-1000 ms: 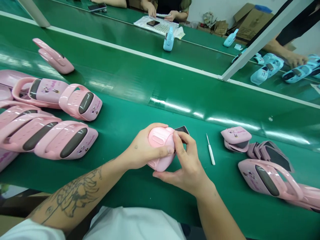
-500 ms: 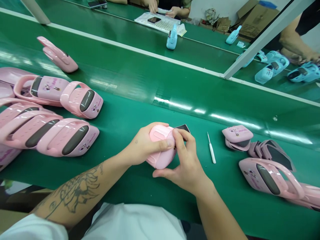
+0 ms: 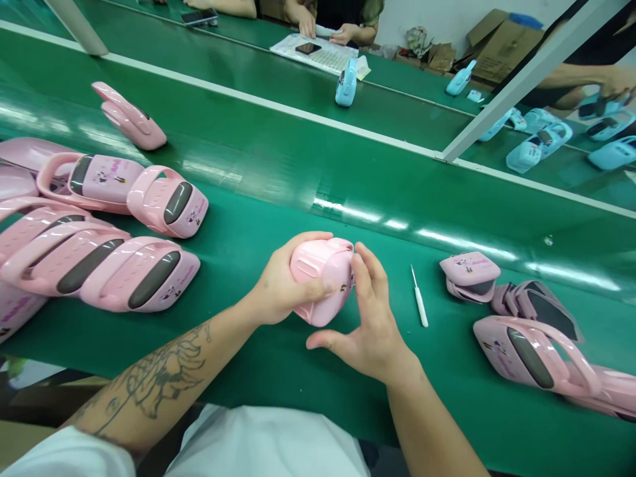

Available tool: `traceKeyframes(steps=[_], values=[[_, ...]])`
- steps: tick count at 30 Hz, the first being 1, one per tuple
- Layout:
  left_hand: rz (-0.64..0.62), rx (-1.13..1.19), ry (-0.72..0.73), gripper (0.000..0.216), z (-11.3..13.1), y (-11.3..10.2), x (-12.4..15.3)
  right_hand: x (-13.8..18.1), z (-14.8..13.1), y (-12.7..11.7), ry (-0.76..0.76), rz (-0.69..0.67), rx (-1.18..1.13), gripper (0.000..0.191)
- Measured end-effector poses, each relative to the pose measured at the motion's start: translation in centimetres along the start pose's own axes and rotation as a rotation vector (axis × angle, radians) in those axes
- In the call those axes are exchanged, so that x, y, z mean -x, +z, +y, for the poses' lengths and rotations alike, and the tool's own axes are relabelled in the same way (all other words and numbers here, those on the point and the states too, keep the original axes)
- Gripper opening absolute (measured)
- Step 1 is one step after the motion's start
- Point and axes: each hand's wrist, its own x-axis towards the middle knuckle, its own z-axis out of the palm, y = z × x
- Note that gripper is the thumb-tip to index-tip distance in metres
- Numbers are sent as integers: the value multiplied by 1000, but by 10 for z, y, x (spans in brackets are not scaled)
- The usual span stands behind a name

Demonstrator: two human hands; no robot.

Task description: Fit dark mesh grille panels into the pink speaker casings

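Note:
My left hand [image 3: 281, 285] grips a pink plastic toy case [image 3: 322, 275] just above the green belt [image 3: 278, 165], thumb across its front. My right hand [image 3: 370, 318] touches the case's right side with the fingertips, thumb spread low. The dark film seen earlier behind the case is hidden now. A thin white pick tool [image 3: 419, 297] lies on the belt just right of my right hand.
Several finished pink cases [image 3: 139, 278] lie in a heap at the left, one apart [image 3: 132, 124] farther back. More pink cases [image 3: 536, 351] lie at the right. Across a white rail, other people's hands [image 3: 342, 30] work with blue cases [image 3: 541, 136]; cardboard boxes stand behind.
The pink case has been turned in my hands, so the dark film no longer shows. My right fingers have shifted from pinching at its top to resting on its side.

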Motion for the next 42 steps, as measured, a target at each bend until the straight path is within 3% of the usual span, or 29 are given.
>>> traceKeyframes(steps=[3, 5, 10, 14, 17, 19, 21, 24, 26, 31, 36, 42], values=[[-80, 74, 196, 79, -3, -7, -2, -2, 0, -3, -2, 45, 17, 126], [-104, 65, 250, 81, -4, -8, -1, -2, -1, -3, -56, 72, 78, 122], [-153, 157, 179, 88, -5, 1, 0, -1, -4, 3, -106, 134, 210, 116], [-105, 179, 157, 86, -7, 3, 0, 1, 0, 6, -99, 112, 135, 117], [-28, 166, 218, 81, -9, 3, 1, 2, -4, 7, 77, 155, -131, 114], [-4, 197, 276, 84, -11, 6, 4, 1, -12, 9, 340, 206, -451, 93], [1, 225, 339, 88, -12, 10, 6, -1, -21, 11, 572, 141, -847, 73], [-16, 187, 365, 91, -7, 13, 7, -3, -29, 15, 708, 19, -1295, 66], [-52, 100, 327, 91, -1, 10, 7, -4, -27, 15, 750, 91, -1390, 62], [-103, -34, 135, 93, 11, -1, 5, -5, -16, 6, 749, 296, -1159, 66], [-32, -136, 82, 83, 15, 2, 7, -11, -20, 1, 617, 266, -1063, 58], [-25, -101, 87, 76, 16, 5, 8, -13, -19, 3, 588, 212, -1021, 61]])
